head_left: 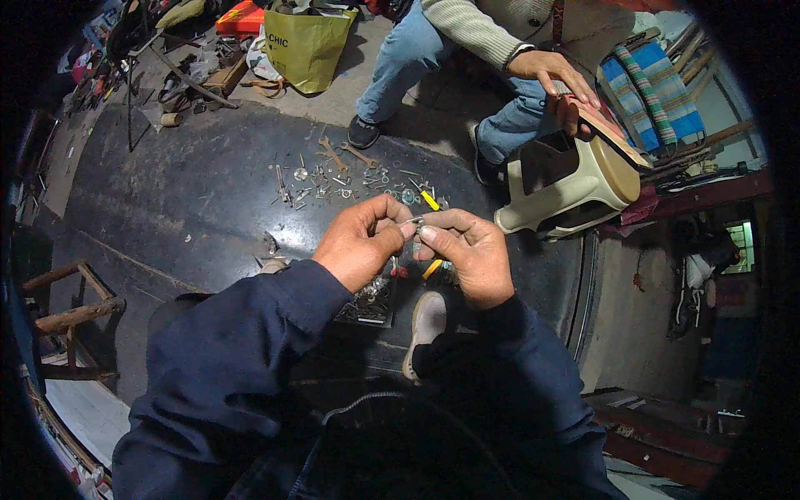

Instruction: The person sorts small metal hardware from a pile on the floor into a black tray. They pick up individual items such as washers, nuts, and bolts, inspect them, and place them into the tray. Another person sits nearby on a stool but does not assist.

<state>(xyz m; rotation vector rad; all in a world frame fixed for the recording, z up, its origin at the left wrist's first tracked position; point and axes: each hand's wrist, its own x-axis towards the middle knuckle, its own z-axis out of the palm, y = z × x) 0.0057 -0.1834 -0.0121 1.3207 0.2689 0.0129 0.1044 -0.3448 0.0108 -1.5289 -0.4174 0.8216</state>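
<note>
My left hand (pixel 360 240) and my right hand (pixel 473 257) meet in front of me, thumbs and forefingers pinched. Between the fingertips is a small metal part (pixel 418 223), mostly covered; its exact kind does not show. Below the hands, a tray (pixel 367 320) holds a heap of small metal pieces, partly hidden by my left sleeve. A yellow-handled tool (pixel 432 268) shows under my right hand, and another yellow handle (pixel 429 200) lies just beyond it. Farther out, two open-ended spanners (pixel 333 156) rest among scattered bolts, washers and other hardware (pixel 342 182) on a black sheet.
Across from me a seated person's hand (pixel 554 73) rests on a flat board (pixel 612 133) over a cream plastic stool (pixel 575 187). A yellow bag (pixel 308 50) stands at the back. At left is a wooden stool frame (pixel 79 317). My shoe (pixel 428 321) is below the hands.
</note>
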